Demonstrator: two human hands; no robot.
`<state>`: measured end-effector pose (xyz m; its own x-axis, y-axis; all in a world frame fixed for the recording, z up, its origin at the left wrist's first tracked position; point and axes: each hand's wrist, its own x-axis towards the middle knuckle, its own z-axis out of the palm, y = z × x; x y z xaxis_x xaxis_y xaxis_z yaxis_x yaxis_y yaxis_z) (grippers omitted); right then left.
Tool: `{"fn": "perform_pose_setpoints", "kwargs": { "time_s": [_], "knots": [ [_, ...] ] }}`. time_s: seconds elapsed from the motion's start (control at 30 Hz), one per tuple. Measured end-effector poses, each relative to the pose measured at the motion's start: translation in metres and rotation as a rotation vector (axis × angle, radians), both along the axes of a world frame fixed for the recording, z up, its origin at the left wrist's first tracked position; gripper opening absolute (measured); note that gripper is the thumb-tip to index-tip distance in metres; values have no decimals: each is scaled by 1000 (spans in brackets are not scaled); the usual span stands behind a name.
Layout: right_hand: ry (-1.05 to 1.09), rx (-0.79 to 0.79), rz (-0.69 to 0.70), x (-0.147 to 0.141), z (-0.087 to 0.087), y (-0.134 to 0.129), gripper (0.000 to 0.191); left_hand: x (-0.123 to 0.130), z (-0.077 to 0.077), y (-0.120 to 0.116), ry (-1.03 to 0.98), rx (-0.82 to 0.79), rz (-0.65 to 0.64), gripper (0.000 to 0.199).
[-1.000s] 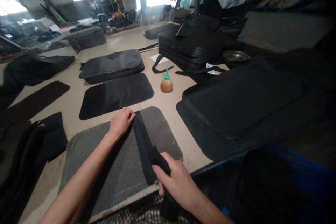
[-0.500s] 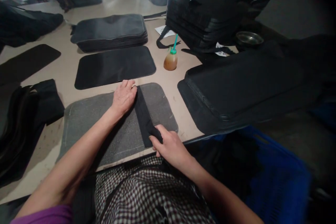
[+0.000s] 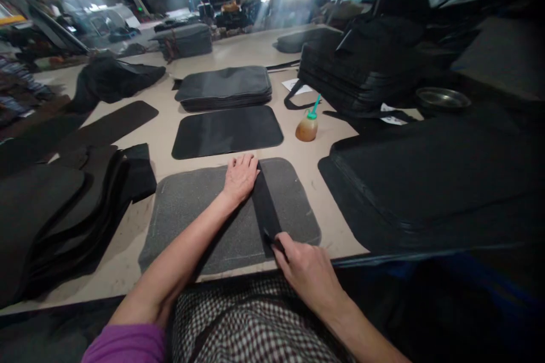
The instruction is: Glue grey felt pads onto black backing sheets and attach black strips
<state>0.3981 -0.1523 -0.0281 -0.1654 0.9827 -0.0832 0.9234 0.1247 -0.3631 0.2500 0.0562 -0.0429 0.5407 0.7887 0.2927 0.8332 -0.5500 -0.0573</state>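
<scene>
A grey panel with rounded corners (image 3: pixel 196 204) lies on the table in front of me, and a black strip (image 3: pixel 264 204) runs across it from the far edge to the near edge. At the strip's far end, my left hand (image 3: pixel 242 177) rests palm down on the panel, fingers forward, its thumb side against the strip. My right hand (image 3: pixel 304 266) is closed on the strip's near end at the panel's front edge, where a bit of the strip is lifted. That hand's fingertips are partly hidden.
Behind the panel lie a single black panel (image 3: pixel 227 131) and a stack of panels (image 3: pixel 225 88). A squeeze bottle with a green spout (image 3: pixel 307 127) stands to their right. Larger black pieces (image 3: pixel 426 181) are stacked at right, curved dark sheets (image 3: pixel 85 198) at left. A metal dish (image 3: pixel 443 99) sits farther back.
The view has tilted up and turned left, so the table appears lower and farther right. The left hand stays by the strip's far end; the right hand keeps hold of its near end, now lying flatter.
</scene>
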Motion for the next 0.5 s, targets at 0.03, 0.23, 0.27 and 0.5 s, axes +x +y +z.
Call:
{"fn": "perform_pose_setpoints", "kwargs": {
  "time_s": [0.03, 0.23, 0.27, 0.5],
  "knots": [
    [56, 23, -13, 1, 5, -2, 16, 0, 2, 0, -38, 7, 15, 34],
    [936, -302, -176, 1, 59, -12, 40, -27, 47, -30, -690, -214, 11, 33],
    [1029, -353, -171, -1, 66, -12, 42, -36, 57, -43, -810, -359, -14, 30],
    [1207, -383, -14, -45, 67, 7, 32, -99, 92, -137, -1058, -1413, -56, 49]
  ]
}}
